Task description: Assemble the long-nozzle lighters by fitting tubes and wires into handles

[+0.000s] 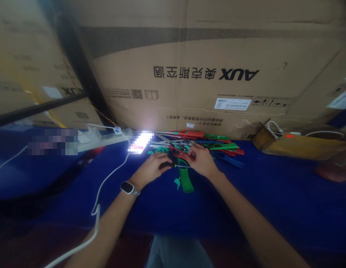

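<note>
My left hand (153,169), a watch on its wrist, is closed round the black handle of a screwdriver (167,164). The screwdriver's thin shaft points right, toward my other hand. My right hand (202,160) has its fingers closed on a red long-necked lighter (178,152); its fingertips are partly hidden. Below and between the hands lies a green lighter shell (186,180), with a small teal plastic piece (177,182) beside it. Behind the hands is a pile of red, green and blue lighter parts (221,145), some with metal tubes.
A brightly lit phone (141,142) stands left of the pile, near a white cable (102,186). Large cardboard boxes (175,48) form the back wall. At right stands an open box (295,147) with cables. A power strip (106,137) lies at back left on the blue tabletop (262,193).
</note>
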### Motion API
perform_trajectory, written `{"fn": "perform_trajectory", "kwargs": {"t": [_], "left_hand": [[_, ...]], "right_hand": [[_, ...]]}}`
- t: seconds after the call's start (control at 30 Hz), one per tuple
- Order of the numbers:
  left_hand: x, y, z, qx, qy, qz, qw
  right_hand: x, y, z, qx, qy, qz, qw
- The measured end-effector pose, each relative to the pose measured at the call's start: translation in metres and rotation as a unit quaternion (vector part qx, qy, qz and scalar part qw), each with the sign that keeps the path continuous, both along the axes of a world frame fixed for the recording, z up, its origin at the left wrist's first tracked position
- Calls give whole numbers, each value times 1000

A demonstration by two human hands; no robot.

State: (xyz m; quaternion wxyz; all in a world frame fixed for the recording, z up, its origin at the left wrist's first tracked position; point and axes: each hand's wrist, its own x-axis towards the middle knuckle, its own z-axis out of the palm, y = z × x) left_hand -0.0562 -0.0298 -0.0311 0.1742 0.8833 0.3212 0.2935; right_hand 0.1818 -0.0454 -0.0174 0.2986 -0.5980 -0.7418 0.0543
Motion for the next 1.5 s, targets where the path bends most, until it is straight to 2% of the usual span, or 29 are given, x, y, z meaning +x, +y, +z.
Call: {"fn": "perform_trajectory", "kwargs": {"t": [0.13,0.23,0.3,0.37,0.43,0.53,0.67,0.83,0.9,1.03,1.1,1.17,1.27,1.33,1.5], "left_hand": [[-8,1,6,-44,-82,21,995],[-17,5,8,-47,-136,64,988],[-20,7,8,-51,-146,75,985],[-20,7,9,-55,-144,74,985],[-18,6,10,-55,-138,74,986],[-14,5,10,-46,-138,74,987],[-10,6,7,-32,-153,77,985],[-7,6,6,-39,-162,85,982],[-5,5,6,-39,-165,85,982],[0,3,4,-29,-173,84,981],[4,2,3,-26,-171,72,982],[9,2,4,-29,-167,49,984],[20,5,8,-50,-169,15,984],[28,10,11,-68,-179,4,982],[56,24,11,-93,-206,9,974]], "right_hand": [[5,-2,5,-113,109,11,987],[8,-5,8,-132,161,6,978],[5,-12,9,-121,134,-5,984],[-1,-23,9,-123,47,-7,991],[-9,-31,8,-128,-34,-11,991],[-18,-35,6,-127,-92,-36,987],[-19,-23,7,-106,-115,-41,987],[-14,-7,5,-71,-93,4,993],[-12,-5,0,-57,-55,15,997],[-3,-7,-9,-19,85,14,996],[1,-11,-8,25,127,26,991],[3,-16,-5,86,104,54,989],[1,-25,3,145,-1,69,987],[-1,-29,6,151,-33,54,987],[5,-32,4,112,-18,54,992]]}}
